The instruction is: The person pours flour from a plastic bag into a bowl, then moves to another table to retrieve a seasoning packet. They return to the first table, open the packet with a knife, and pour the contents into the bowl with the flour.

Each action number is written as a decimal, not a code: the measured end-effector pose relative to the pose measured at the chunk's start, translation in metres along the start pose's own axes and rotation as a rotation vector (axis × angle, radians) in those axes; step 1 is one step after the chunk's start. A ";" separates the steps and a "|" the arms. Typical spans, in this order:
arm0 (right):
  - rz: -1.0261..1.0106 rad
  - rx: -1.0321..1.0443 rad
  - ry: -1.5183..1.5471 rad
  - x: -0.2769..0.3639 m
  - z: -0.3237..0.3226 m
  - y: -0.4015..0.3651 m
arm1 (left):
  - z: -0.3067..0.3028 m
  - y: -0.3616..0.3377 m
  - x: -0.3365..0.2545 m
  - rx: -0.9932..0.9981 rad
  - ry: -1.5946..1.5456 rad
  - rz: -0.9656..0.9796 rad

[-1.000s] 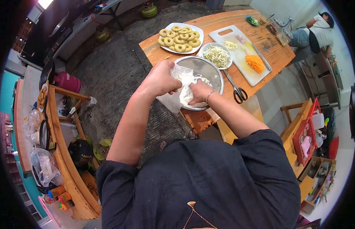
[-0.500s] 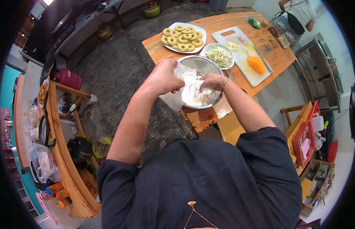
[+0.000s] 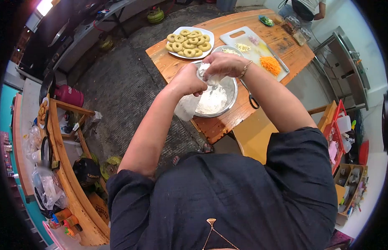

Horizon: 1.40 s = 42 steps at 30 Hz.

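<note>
Over a metal bowl (image 3: 232,92) at the table's near edge, my left hand (image 3: 188,80) is closed on a clear plastic bag (image 3: 186,107), which hangs down over the bowl's left rim. White flour (image 3: 212,100) lies in the bowl. My right hand (image 3: 228,66) is at the bag's mouth with its fingers bent together on white flour, some of it showing beside the fingertips. Part of a plate of pale shredded vegetable (image 3: 230,51) shows behind my right hand.
A plate of ring-shaped dough (image 3: 189,42) stands behind the bowl. A white cutting board (image 3: 254,54) holds shredded carrot (image 3: 270,65) and a knife. Black-handled scissors (image 3: 254,101) lie right of the bowl. Another person (image 3: 307,9) stands beyond the table.
My right hand has moved up and left, from the flour in the bowl to the bag's mouth beside my left hand. The view has shifted, and the scissors' handle now shows.
</note>
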State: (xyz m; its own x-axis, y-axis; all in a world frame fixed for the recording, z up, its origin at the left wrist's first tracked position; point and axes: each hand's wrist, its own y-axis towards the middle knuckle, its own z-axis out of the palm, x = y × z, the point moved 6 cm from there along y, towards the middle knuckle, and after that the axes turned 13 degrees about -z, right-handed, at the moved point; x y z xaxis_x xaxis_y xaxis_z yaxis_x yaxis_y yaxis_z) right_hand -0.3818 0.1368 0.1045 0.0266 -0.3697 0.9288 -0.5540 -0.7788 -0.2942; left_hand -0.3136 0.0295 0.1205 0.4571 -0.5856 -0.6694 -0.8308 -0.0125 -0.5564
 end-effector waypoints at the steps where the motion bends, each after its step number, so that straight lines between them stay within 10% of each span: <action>1: -0.006 0.019 -0.029 -0.005 0.003 0.003 | 0.000 0.000 -0.001 -0.001 -0.013 0.014; 10: -0.150 0.075 -0.302 0.005 0.029 0.013 | -0.004 -0.022 -0.008 -0.027 0.001 0.046; 16: -0.359 -0.361 -0.796 0.032 0.000 -0.007 | -0.017 -0.031 0.009 -0.131 0.013 0.003; 23: -0.125 -0.362 -1.055 -0.095 0.005 0.001 | -0.042 -0.056 0.051 -0.207 -0.228 0.079; 31: -0.158 -0.597 -0.859 -0.045 0.028 -0.034 | -0.049 -0.089 0.066 -0.188 -0.411 0.142; 38: -0.200 -0.270 -0.790 -0.084 0.052 -0.035 | -0.050 -0.097 0.082 -0.186 -0.438 0.149; 39: -0.023 -0.306 -0.731 -0.056 0.048 -0.040 | -0.051 -0.099 0.083 -0.174 -0.442 0.134; 42: -0.357 -0.822 -0.654 -0.050 0.035 -0.057 | -0.051 -0.100 0.085 -0.166 -0.433 0.119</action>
State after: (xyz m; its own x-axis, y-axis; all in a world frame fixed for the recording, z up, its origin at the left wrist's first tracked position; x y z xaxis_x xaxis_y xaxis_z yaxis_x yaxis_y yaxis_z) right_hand -0.3224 0.1823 0.0673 0.5946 -0.5762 0.5607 -0.8038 -0.4103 0.4308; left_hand -0.2081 -0.0607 0.1445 0.4163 -0.1999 -0.8870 -0.9090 -0.1153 -0.4006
